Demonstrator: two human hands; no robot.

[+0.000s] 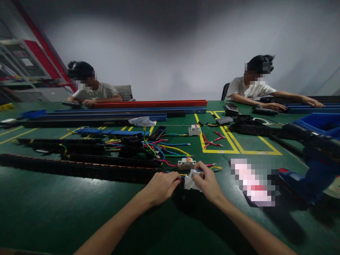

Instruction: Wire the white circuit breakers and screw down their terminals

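My right hand (208, 182) is closed around a white circuit breaker (190, 182), held just above the green table. Just left of it, my left hand (163, 186) pinches a red wire whose end shows at the fingertips, close to the breaker's side. A second circuit breaker (186, 163) with an orange switch sits right behind the held one. Colored wires (170, 150) with metal lugs fan out from the black cable chain (79, 170) on the left. Farther back stands a third breaker (194, 130) with red marks.
A blue cordless drill (305, 170) and a blurred-out bright screen (252, 184) lie to the right. Short red wires (212, 141) rest inside yellow tape lines. Red and blue rails (148, 103) run across the back, where two people sit working. A blue bin (321, 124) is at far right.
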